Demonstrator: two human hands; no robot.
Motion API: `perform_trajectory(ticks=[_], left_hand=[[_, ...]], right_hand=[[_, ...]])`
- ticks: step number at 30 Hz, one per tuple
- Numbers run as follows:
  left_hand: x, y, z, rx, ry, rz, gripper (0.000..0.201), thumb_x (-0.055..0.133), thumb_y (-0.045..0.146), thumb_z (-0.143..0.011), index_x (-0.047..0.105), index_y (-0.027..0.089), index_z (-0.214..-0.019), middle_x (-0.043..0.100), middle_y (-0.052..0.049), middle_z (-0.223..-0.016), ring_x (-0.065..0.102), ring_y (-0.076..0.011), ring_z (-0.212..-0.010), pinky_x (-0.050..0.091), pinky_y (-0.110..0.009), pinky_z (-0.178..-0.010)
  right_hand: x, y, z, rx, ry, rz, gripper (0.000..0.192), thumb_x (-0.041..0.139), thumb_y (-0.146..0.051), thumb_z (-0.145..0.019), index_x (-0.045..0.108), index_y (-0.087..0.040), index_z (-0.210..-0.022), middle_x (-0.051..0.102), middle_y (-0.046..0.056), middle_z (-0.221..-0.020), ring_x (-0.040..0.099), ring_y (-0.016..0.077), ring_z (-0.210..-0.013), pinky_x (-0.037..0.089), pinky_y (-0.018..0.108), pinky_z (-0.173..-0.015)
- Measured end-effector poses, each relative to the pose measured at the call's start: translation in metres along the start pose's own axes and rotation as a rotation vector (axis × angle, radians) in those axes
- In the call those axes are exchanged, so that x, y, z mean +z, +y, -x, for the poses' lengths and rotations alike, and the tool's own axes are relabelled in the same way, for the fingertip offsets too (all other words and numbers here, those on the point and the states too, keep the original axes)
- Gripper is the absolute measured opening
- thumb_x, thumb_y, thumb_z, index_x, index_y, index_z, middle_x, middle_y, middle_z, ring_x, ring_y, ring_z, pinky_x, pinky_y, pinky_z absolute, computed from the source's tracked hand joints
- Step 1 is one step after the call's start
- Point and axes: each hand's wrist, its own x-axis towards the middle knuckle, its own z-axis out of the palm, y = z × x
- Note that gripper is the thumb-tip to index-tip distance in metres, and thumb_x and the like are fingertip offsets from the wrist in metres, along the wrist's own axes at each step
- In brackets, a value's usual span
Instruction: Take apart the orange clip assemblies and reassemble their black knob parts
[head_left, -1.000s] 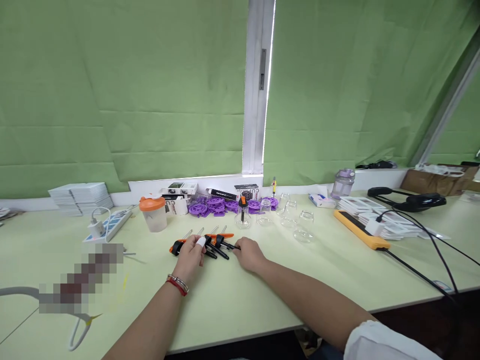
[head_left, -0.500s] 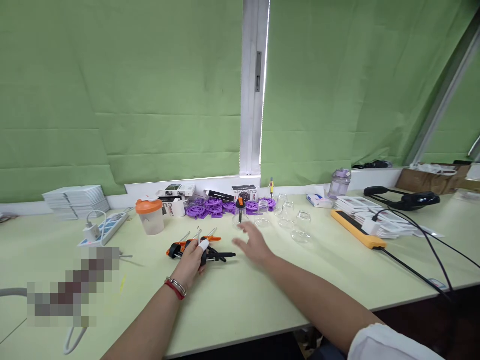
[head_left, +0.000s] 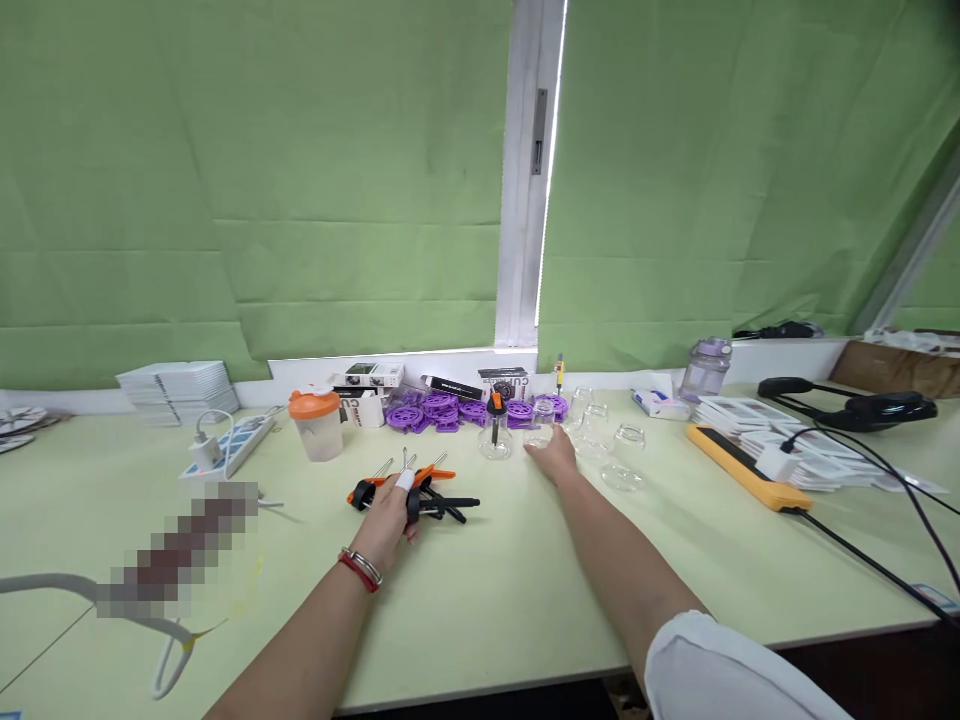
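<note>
Green blinds behind pale table (head_left: 525, 600), left hand (head_left: 390, 512) gripping clamps (head_left: 431, 495), right hand (head_left: 556, 455) open.

Left hand (head_left: 388, 517): white wrap on one fingertip (head_left: 405, 482); red and silver bracelets (head_left: 360, 569) at wrist. Right hand (head_left: 553, 459): bare forearm; white sleeve (head_left: 720, 670) at upper arm.

Orange-lidded shaker cup (head_left: 318, 425) beside a white power strip (head_left: 229, 447); purple gear pieces (head_left: 442, 410) along the sill; purple water bottle (head_left: 705, 369) further right.
</note>
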Motion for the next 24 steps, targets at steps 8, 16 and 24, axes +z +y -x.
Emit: perform_trajectory(ticks=[8,16,24], left_hand=[[-0.003,0.003,-0.003,0.024,0.048,0.031,0.037,0.048,0.056,-0.076,0.044,0.020,-0.066,0.037,0.007,-0.039,0.034,-0.0090,-0.029,0.032,-0.023,-0.030],[-0.009,0.004,-0.007,0.052,0.092,0.041,0.036,0.044,0.055,-0.078,0.038,0.021,-0.067,0.040,0.007,-0.045,0.036,-0.0081,-0.030,0.032,-0.022,-0.030],[0.001,0.001,-0.001,0.039,0.064,-0.024,0.035,0.047,0.053,-0.078,0.045,0.019,-0.070,0.040,0.007,-0.040,0.037,-0.0090,-0.029,0.030,-0.021,-0.028]], right_hand=[[-0.043,-0.038,0.045,-0.347,0.184,-0.016,0.070,0.066,-0.035,-0.061,0.036,-0.017,-0.122,0.044,0.012,-0.120,0.039,0.0288,-0.115,0.034,0.040,-0.097],[-0.070,-0.049,0.094,-0.756,-0.330,0.236,0.077,0.044,0.006,-0.051,0.044,-0.029,-0.120,0.035,0.005,-0.127,0.035,0.0242,-0.120,0.013,0.050,-0.107],[-0.061,-0.068,0.124,-0.826,-0.555,-0.006,0.074,0.060,-0.007,-0.057,0.043,-0.029,-0.125,0.035,0.007,-0.127,0.032,0.0256,-0.120,0.031,0.041,-0.099]])
